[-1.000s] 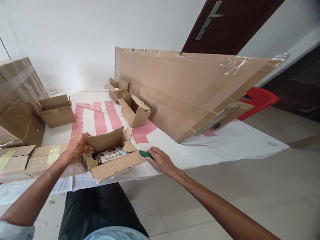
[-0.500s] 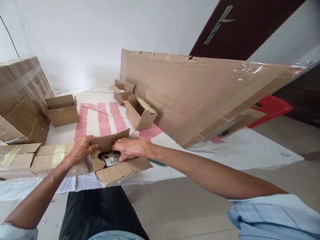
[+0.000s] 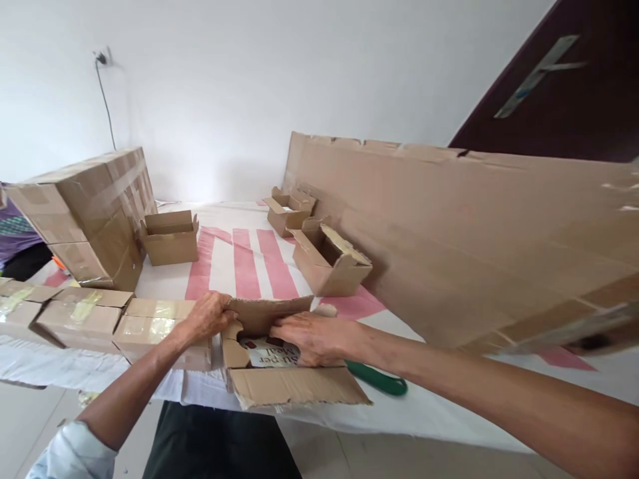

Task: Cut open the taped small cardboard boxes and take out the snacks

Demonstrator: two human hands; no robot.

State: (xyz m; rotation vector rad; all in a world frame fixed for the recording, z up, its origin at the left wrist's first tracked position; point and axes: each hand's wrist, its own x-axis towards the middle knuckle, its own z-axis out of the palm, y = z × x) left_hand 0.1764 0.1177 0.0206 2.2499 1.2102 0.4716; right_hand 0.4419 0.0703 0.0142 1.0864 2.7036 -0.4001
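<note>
An opened cardboard box (image 3: 299, 387) sits at the table's front edge, its flaps folded out and torn along the edges. Inside lies a white printed packet (image 3: 269, 354) with the words "Super Meal", upside down to me. My left hand (image 3: 210, 316) is closed on the box's far left corner, at the raised back flap. Reaching into the box from the right, my right hand (image 3: 309, 338) has its fingers bent around the packet's right part; the fingertips are partly hidden. A green handle (image 3: 377, 379) rests on the cloth under my right forearm.
Taped boxes (image 3: 82, 316) line the front edge at left. A taped carton stack (image 3: 94, 213) stands behind them. Three open small boxes, one here (image 3: 172, 239), stand farther back. A large cardboard sheet (image 3: 424, 233) leans at right. Part of another person (image 3: 20, 233) shows far left.
My view has swung left, so everything sits farther right and lower, and more of the taped boxes shows. Both hands stay at the box; more of the packet's print is visible.
</note>
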